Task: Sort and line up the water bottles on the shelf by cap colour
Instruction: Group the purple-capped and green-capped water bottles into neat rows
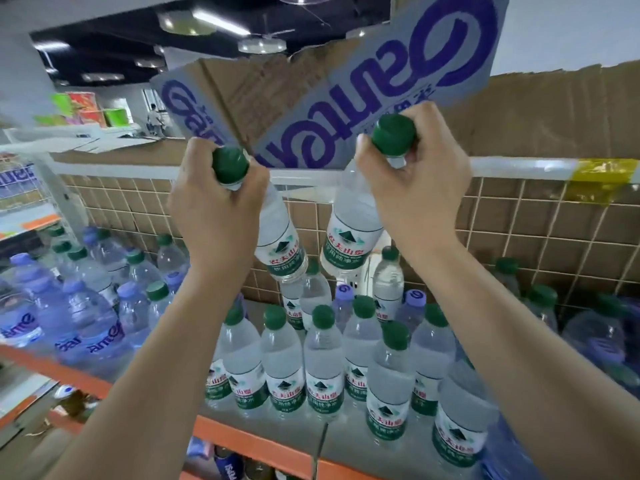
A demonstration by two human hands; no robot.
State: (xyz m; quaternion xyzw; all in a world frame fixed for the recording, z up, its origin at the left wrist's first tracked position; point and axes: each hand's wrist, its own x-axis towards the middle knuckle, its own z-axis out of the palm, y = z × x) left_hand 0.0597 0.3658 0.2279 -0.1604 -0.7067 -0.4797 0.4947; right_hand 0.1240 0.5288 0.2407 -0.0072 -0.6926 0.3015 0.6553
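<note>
My left hand (216,206) grips the neck of a green-capped water bottle (280,240), lifted well above the shelf and tilted. My right hand (412,181) grips the neck of a second green-capped bottle (349,233), also held high. Below them several green-capped bottles (318,368) stand grouped on the grey shelf (294,434). Purple-capped bottles (414,299) show behind that group, and more purple-capped bottles (79,306) fill the left side, mixed with a few green caps (157,291).
A wire mesh back panel (519,237) backed with cardboard closes the shelf's rear. Cardboard boxes (381,98) with purple print sit above it. An orange shelf edge (242,441) runs along the front. Large purple-tinted jugs (595,334) stand at the right.
</note>
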